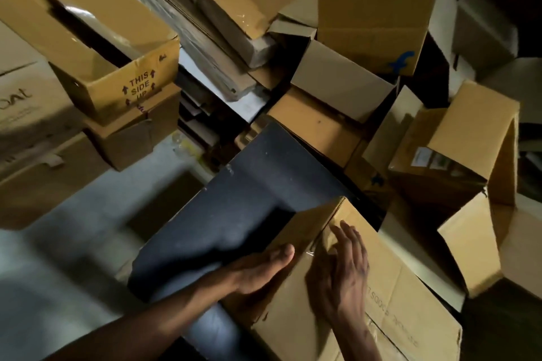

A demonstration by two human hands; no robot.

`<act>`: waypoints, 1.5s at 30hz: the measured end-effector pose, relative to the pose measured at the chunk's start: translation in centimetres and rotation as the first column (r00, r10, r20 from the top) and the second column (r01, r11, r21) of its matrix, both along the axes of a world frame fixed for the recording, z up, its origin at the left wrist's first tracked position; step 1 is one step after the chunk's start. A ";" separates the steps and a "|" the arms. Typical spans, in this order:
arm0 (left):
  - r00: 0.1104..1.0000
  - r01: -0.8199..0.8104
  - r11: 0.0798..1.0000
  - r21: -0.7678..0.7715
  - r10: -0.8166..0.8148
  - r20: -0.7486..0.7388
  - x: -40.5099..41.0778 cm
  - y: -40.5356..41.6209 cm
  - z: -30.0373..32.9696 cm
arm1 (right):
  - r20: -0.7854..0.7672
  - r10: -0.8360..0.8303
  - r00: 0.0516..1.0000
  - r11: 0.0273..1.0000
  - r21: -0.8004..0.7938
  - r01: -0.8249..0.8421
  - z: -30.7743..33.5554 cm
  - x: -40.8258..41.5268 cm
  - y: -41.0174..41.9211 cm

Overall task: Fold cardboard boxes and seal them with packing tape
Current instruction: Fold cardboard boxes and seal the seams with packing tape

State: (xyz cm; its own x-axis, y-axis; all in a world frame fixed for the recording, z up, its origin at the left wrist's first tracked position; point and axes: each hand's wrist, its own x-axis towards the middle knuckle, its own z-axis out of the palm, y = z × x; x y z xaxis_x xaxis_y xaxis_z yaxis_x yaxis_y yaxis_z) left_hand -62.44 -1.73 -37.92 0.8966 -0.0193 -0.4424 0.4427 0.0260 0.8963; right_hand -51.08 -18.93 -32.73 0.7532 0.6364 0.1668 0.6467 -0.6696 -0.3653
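far to the left of the cardboard box being worked on, and higher in the view, an open box marked "this side up" (117, 79) sits tilted on a stack of other cartons. just left of the cardboard box lies a dark worktop (234, 199), its bare surface running up and away from the hands. the left hand (258, 269) reaches across the near edge of that worktop with fingers straight and together, released rather than gripping, its fingertips touching the left side panel of the cardboard box (381, 287). that box rests at the right end of the worktop, its top face turned up with a shiny strip of packing tape (330, 236) crossing the corner. the right hand (343, 267) lies flat on the top face, fingers spread and straight, pressing on the tape and grasping nothing. to the right of the cardboard box stand more opened cartons (475, 184) with flaps raised, crowded close together.
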 end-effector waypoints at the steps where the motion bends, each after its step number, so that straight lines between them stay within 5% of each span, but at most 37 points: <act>1: 0.999 0.032 0.997 0.068 -0.032 -0.005 0.1 0.5 0.5 | 0.005 -0.022 1.000 1.000 0.019 0.021 0.4 0.6 -0.7; 4: 0.974 0.072 0.952 0.298 -0.131 0.183 0.3 1.1 4.0 | -0.009 -0.128 0.992 0.990 0.066 0.128 2.5 2.6 -3.6; 7: 0.828 0.131 0.757 0.640 -0.439 0.349 1.1 -0.9 8.5 | -0.025 -0.281 0.959 0.960 -0.026 0.280 3.3 4.9 -7.9; 10: 0.643 0.155 0.399 0.904 -0.735 0.214 2.2 -5.1 9.3 | -0.038 -0.323 0.946 0.932 -0.188 0.311 3.9 7.0 -12.0; 13: 0.556 0.180 0.030 0.983 -0.828 -0.076 3.1 -7.7 7.6 | -0.068 -0.443 0.894 0.866 -0.289 0.407 5.3 9.7 -16.0; 18: 0.503 0.263 -0.102 0.959 -0.834 -0.227 5.1 -6.8 7.8 | -0.281 -0.561 0.778 0.807 -0.394 0.440 7.0 11.5 -21.5; 21: 0.507 0.327 -0.185 0.927 -0.793 -0.337 6.2 -4.1 9.2 | -0.319 -0.603 0.731 0.789 -0.377 0.486 6.3 10.9 -22.4; 26: 0.780 0.299 -0.320 0.899 -0.461 -0.424 7.7 -0.1 12.6 | -0.283 -0.653 0.702 0.720 -0.519 0.460 5.3 8.5 -23.8; 28: 0.881 0.197 -0.233 0.952 -0.383 -0.276 7.0 -2.2 13.0 | -0.323 -0.634 0.703 0.752 -0.470 0.462 3.8 7.1 -24.1; 31: 0.918 -0.023 0.133 0.991 -0.389 0.074 5.3 -10.1 11.9 | -0.389 -0.538 0.748 0.836 -0.362 0.413 1.5 5.3 -25.0; 33: 0.919 0.017 0.216 0.976 -0.389 0.070 4.2 -16.9 10.3 | -0.503 -0.447 0.740 0.894 -0.244 0.375 1.3 4.6 -26.6; 35: 0.923 0.089 0.138 0.986 -0.383 -0.030 3.5 -23.1 7.9 | -0.564 -0.416 0.713 0.903 -0.162 0.398 0.4 4.8 -30.1; 38: 0.933 0.028 -0.002 1.000 -0.358 -0.026 3.2 -28.0 4.5 | -0.430 -0.516 0.741 0.856 -0.253 0.451 -2.9 7.0 -37.7; 41: 0.944 -0.049 -0.065 0.997 -0.330 0.025 3.5 -28.8 3.1 | -0.384 -0.482 0.788 0.809 -0.541 0.231 -6.1 8.9 -44.6; 45: 0.944 -0.072 -0.098 0.993 -0.329 0.036 3.4 -28.7 3.0 | -0.413 -0.344 0.843 0.811 -0.583 0.045 -8.7 9.3 -48.1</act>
State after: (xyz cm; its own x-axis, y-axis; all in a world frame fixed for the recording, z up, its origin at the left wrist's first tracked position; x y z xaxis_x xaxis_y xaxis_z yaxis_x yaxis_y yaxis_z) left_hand -59.04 -30.47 -34.89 0.9903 0.1229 0.0647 0.1269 -0.9900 -0.0620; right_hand -41.74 -67.08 -41.46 0.7533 0.3360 -0.5654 0.3192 -0.9384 -0.1323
